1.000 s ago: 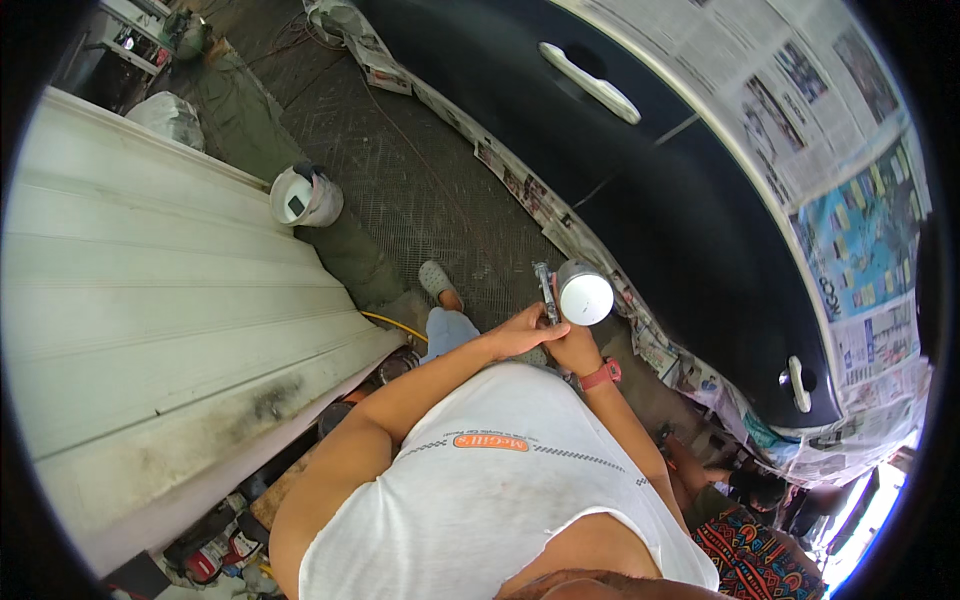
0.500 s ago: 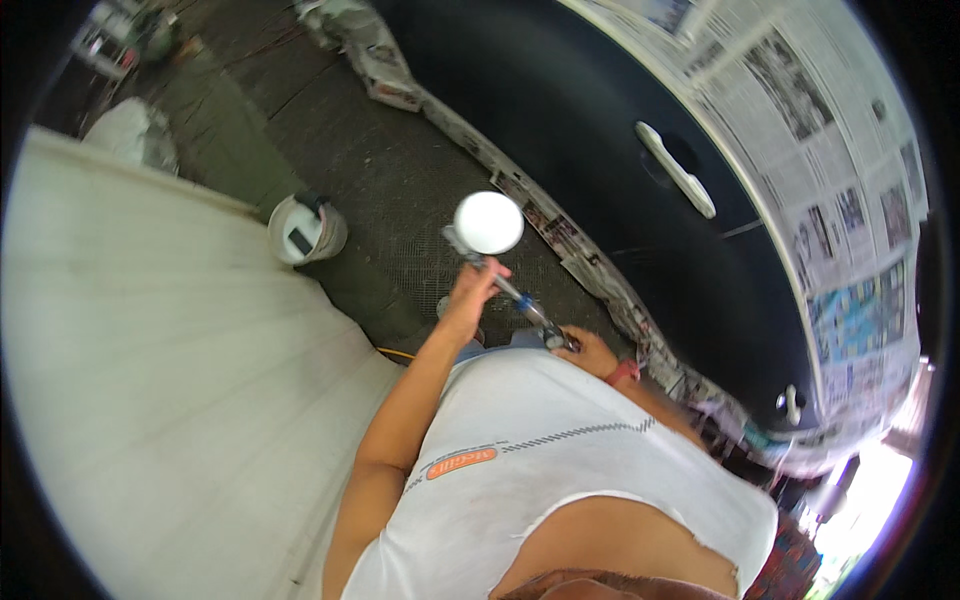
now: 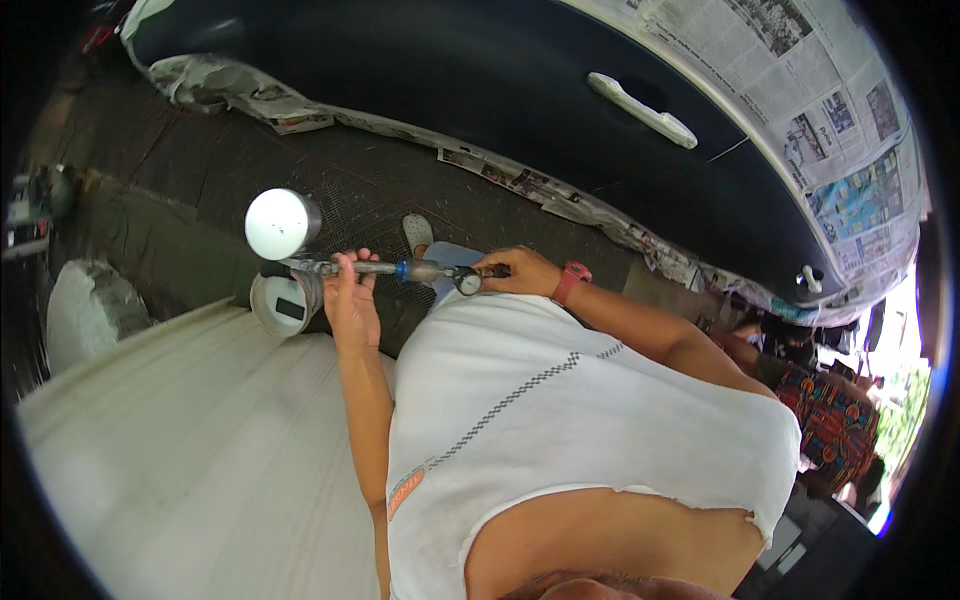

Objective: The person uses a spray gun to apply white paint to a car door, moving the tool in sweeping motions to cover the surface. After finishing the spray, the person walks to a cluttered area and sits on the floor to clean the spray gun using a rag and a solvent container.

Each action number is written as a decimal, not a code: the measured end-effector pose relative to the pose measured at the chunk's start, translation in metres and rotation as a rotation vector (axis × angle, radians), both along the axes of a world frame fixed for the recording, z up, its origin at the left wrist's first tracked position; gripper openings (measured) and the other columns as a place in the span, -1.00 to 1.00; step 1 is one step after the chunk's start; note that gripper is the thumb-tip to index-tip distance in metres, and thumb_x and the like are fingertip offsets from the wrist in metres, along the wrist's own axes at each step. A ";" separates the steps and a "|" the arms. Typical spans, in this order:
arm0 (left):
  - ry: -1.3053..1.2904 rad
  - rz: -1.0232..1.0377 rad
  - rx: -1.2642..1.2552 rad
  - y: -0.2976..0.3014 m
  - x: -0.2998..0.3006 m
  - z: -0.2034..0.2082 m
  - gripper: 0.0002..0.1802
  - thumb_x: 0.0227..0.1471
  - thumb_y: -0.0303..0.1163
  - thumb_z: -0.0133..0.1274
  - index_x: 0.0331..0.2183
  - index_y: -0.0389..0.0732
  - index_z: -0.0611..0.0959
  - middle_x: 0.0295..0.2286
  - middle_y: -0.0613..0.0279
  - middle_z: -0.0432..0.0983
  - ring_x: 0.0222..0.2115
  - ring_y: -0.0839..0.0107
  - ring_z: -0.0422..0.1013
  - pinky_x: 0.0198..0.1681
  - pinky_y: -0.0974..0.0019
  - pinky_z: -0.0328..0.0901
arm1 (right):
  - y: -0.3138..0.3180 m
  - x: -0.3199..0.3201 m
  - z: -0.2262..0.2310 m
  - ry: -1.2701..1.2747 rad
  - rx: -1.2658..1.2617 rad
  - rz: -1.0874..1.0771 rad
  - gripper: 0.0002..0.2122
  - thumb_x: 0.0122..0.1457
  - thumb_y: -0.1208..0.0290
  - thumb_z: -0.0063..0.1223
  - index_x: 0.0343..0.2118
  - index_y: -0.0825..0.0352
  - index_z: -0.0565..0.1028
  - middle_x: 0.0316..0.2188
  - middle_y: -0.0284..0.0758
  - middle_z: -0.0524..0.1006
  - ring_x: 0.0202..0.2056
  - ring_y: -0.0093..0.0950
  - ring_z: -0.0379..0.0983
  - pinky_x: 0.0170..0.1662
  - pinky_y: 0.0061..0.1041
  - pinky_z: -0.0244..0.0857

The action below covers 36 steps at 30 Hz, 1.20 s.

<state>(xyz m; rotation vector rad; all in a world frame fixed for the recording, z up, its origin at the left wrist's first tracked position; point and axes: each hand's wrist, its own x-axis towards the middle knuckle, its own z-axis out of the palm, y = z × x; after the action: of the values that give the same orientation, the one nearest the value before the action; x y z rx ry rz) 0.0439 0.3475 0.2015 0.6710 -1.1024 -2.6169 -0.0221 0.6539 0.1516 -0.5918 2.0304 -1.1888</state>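
Note:
A spray gun (image 3: 425, 270) with a round white-topped cup (image 3: 280, 224) lies level across the front of my body, the cup end to the left. My left hand (image 3: 356, 308) holds it near the cup, thumb and fingers about the metal body, palm turned partly up. At the other end, my right hand (image 3: 520, 272) is closed around the fitting beside a small round pressure gauge (image 3: 468, 283). The fingers of my right hand are partly hidden. Between the hands a blue ring (image 3: 403, 270) shows on the gun.
A dark car door (image 3: 480, 100) with a pale handle (image 3: 640, 110) runs along the far side, edged with masking newspaper (image 3: 860, 190). A white bucket (image 3: 275, 318) stands below the cup. Pale sheeting (image 3: 220, 450) lies at left. Another person in a patterned shirt (image 3: 825, 420) is at right.
My view and body have turned. The spray gun has swung from slanting to nearly level, its cup moving left until it is over the bucket. Both hands still hold it.

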 end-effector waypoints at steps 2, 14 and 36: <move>-0.008 -0.033 -0.017 -0.019 -0.021 0.000 -0.82 0.26 -0.32 0.11 -0.15 -0.16 0.53 -0.18 0.26 0.46 -0.06 0.31 0.44 0.14 0.06 0.32 | -0.020 -0.013 -0.011 0.033 -0.008 -0.032 -0.56 0.07 0.06 0.31 -0.06 0.23 0.65 -0.11 -0.21 0.65 -0.08 -0.23 0.59 0.00 -0.32 0.42; -0.025 -0.344 0.054 -0.109 -0.100 -0.012 -0.66 0.32 -0.08 0.01 -0.08 -0.14 0.50 -0.12 0.23 0.43 0.06 0.23 0.35 0.24 0.01 0.20 | -0.119 -0.064 0.025 0.196 -0.047 -0.015 -0.16 -0.03 0.02 0.42 0.31 0.18 0.29 0.16 -0.11 0.41 0.16 -0.14 0.39 0.17 -0.26 0.33; 0.100 -1.208 -0.259 -0.169 -0.058 -0.010 0.03 0.20 0.43 -0.27 0.36 -0.19 0.10 0.33 0.11 0.06 0.36 0.15 -0.05 0.33 -0.07 0.00 | -0.293 -0.009 0.017 0.412 -0.265 -0.620 -0.49 0.26 0.13 0.16 0.23 0.24 0.41 -0.09 -0.03 0.59 -0.08 -0.12 0.59 -0.03 -0.24 0.46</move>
<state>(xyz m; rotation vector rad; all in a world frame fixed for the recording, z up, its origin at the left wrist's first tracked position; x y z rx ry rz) -0.0138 0.1785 0.1911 -0.3426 -2.2540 -3.1591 -0.0315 0.3612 0.1681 -0.3507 2.5288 -1.8389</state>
